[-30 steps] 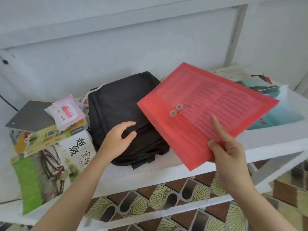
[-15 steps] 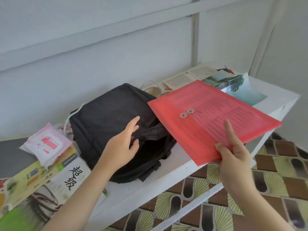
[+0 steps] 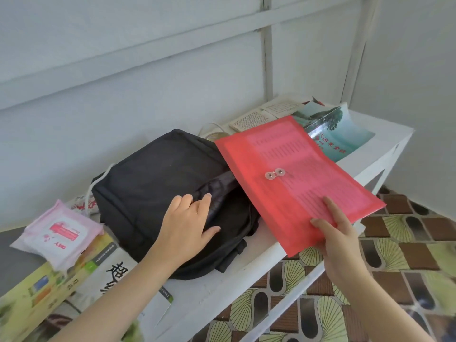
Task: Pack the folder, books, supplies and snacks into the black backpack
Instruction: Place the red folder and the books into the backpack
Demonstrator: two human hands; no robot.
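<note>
The black backpack lies flat on the white table. My left hand grips the edge of its opening, fingers curled over the lifted flap so a purple lining shows. My right hand pinches the lower edge of the red string-tie folder, thumb on top, and holds it tilted above the bag's right side. Books are stacked at the left with a pink tissue pack on top.
A teal-covered book and an open booklet lie at the table's far right corner. A white cord runs behind the bag. White wall panels stand close behind. Patterned floor tiles show below the table's front edge.
My left hand moved from hovering over the bag to gripping its opening edge and lifting it. The folder came lower and closer to the bag. The camera view swung left.
</note>
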